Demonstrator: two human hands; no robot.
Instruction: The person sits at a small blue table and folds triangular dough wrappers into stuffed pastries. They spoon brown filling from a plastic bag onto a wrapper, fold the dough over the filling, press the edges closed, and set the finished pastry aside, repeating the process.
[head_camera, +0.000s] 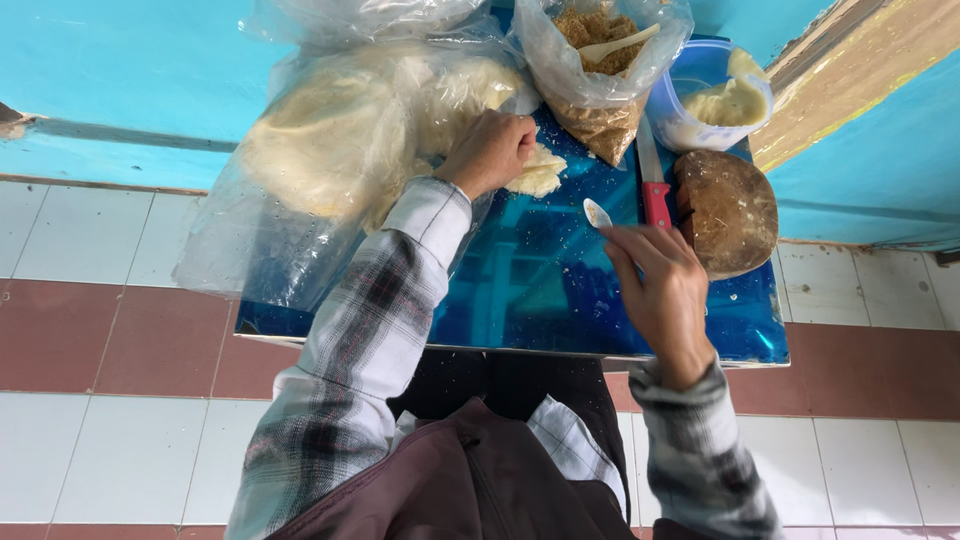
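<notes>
My left hand (489, 150) is closed on a pale lump of dough (537, 173) at the mouth of a large clear plastic bag of dough (340, 140) on a shiny blue table (530, 290). My right hand (660, 285) holds a small white spoon (597, 213), its bowl pointing up and left over the table top. Both sleeves are grey and white plaid.
A clear bag of brown crumbly filling (598, 70) with a white spoon in it stands at the back. A round plastic tub of pale paste (712, 98) sits to its right. A red-handled knife (652, 180) lies beside a brown round block (727, 212). Tiled floor lies below, turquoise wall behind.
</notes>
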